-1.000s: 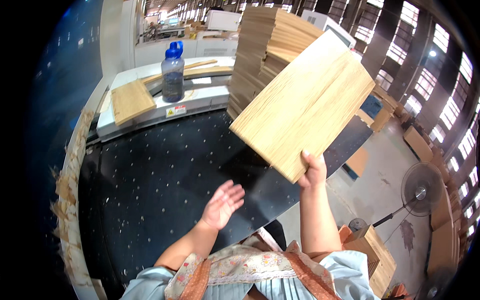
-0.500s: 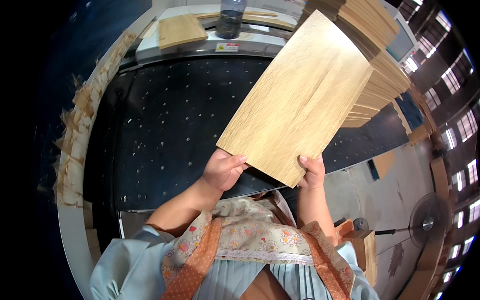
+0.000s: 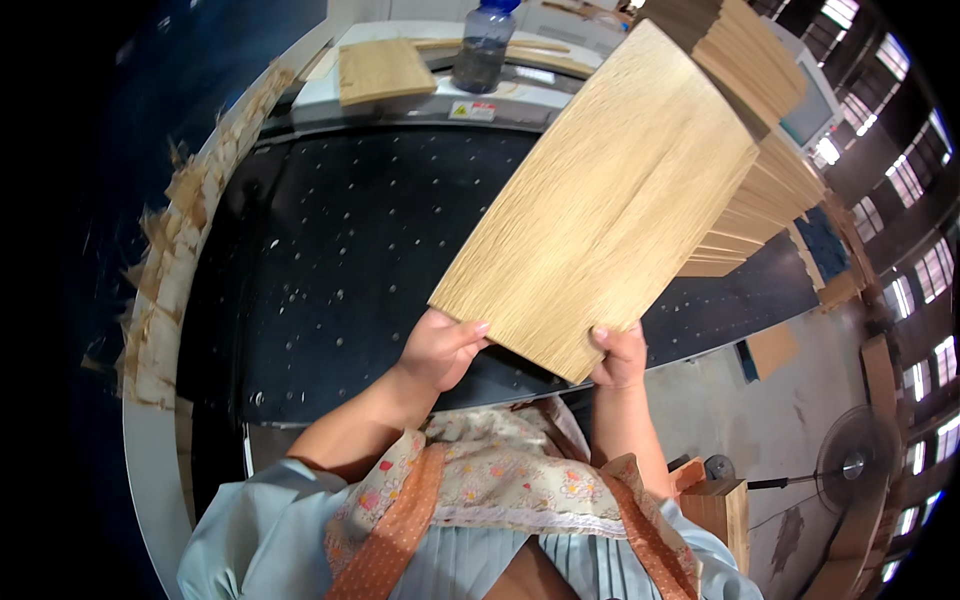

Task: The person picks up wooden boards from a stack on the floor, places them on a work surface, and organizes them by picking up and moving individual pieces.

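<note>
A flat rectangular wooden board with pale grain is held up by both my hands, its long side slanting away to the upper right. My left hand grips the near left corner, thumb on the top face and fingers underneath. At the near right edge my right hand is closed in the same way, its thumb pressed on the face. Below the board lies a black table surface dotted with small pale studs. The board hides part of that surface and the fingers under it.
Behind the board at the right rises a stack of wooden boards. Another board and a bottle with a blue cap rest on the white ledge at the back. Tattered tape lines the left frame. A fan stands at the right.
The whole scene sits slightly lower and further right in the picture. Both hands keep their grip, and the board is tilted a little differently, its near end now slightly further left.
</note>
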Motion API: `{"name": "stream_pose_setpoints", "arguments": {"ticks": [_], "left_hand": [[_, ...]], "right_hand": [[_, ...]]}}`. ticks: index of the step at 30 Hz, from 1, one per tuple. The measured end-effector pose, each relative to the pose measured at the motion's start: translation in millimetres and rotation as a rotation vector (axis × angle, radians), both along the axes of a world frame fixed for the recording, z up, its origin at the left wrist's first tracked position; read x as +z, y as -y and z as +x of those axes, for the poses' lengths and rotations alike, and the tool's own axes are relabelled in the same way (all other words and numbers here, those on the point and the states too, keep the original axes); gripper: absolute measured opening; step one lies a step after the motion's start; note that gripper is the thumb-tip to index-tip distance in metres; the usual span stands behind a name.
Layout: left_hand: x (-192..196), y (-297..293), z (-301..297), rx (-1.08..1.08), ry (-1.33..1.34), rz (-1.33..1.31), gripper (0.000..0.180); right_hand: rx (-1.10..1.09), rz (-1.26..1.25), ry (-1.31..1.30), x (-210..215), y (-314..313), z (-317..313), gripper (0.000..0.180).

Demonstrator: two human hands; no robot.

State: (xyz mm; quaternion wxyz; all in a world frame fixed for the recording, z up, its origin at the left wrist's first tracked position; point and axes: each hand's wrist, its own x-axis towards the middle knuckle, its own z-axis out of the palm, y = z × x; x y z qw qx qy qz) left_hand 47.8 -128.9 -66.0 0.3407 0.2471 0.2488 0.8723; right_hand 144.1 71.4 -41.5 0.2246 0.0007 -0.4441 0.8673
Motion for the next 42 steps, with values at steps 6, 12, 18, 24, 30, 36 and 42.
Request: {"name": "stream_pose_setpoints", "arguments": {"ticks": [6, 12, 18, 24, 30, 36, 42], "left_hand": [[-5, -4, 4, -0.029, 0.073, 0.015, 0.052], [-21, -7, 0, -0.035, 0.085, -0.021, 0.053], [-24, -6, 0, -0.045, 0.097, -0.105, 0.053], [-32, 0, -8, -0.14, 0.107, -0.352, 0.05], [23, -6, -10, -0.193, 0.018, 0.18, 0.074], [33, 0, 10, 0.223, 0.016, -0.227, 0.058], [6, 6, 6, 0.093, 0.201, -0.066, 0.04]], "right_hand": [[0.057, 0.035, -0.009, -1, -6, 5, 0.06], [0.064, 0.066, 0.022, 4, -4, 8, 0.059], [0.079, 0.086, 0.056, -4, -8, 5, 0.063], [-0.082, 0.294, 0.085, 1, -5, 5, 0.055], [-0.761, 1.475, -0.133, 30, -13, 2, 0.054], [-0.824, 1.984, -0.26, 34, -5, -10, 0.04], [-0.735, 2.044, 0.016, 16, 3, -2, 0.047]]}}
